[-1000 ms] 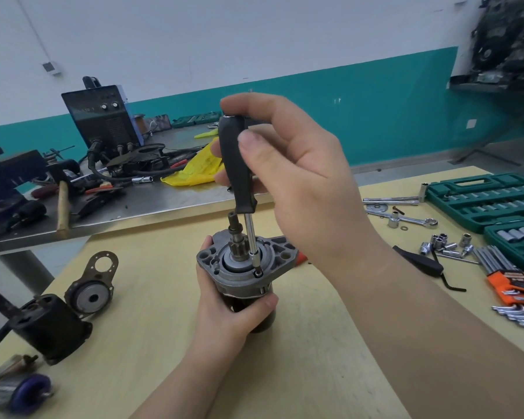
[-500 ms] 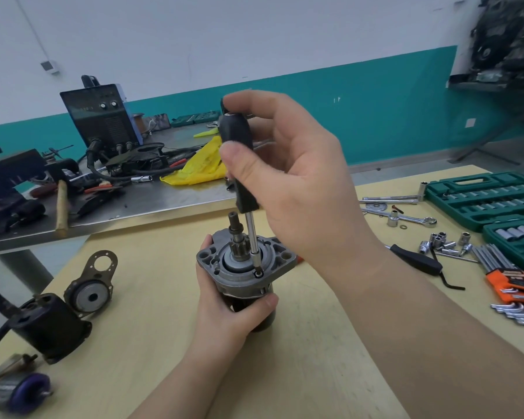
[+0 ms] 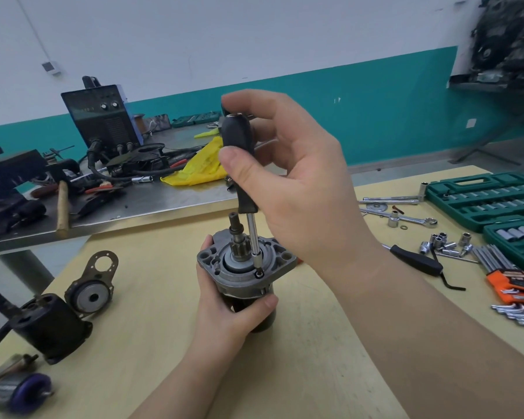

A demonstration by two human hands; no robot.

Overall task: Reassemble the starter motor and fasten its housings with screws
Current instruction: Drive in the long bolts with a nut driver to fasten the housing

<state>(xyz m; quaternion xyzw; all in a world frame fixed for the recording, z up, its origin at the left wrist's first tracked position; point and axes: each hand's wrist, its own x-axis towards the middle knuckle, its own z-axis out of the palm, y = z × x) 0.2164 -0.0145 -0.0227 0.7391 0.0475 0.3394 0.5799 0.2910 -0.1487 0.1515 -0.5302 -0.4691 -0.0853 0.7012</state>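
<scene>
The starter motor (image 3: 221, 267) stands upright on the wooden table, its grey flanged housing on top and the pinion shaft (image 3: 236, 229) sticking up. My left hand (image 3: 230, 309) grips the dark body below the flange. My right hand (image 3: 288, 176) holds the black handle of a screwdriver (image 3: 235, 137) between thumb and fingers. The driver's steel shank runs down to a screw (image 3: 258, 274) at the front edge of the flange, with the tip seated on it.
A black motor housing (image 3: 47, 326) and an end plate (image 3: 93, 293) lie at the left, an armature part (image 3: 18, 391) at the lower left. At the right lie green socket cases (image 3: 484, 198), loose sockets (image 3: 445, 243), hex keys (image 3: 515, 294) and a black-handled tool (image 3: 415, 261). A cluttered steel bench (image 3: 152, 204) stands behind.
My right thumb has slid down and round the screwdriver handle, turning it; the driver stays on the same screw. The left hand and the motor have not moved.
</scene>
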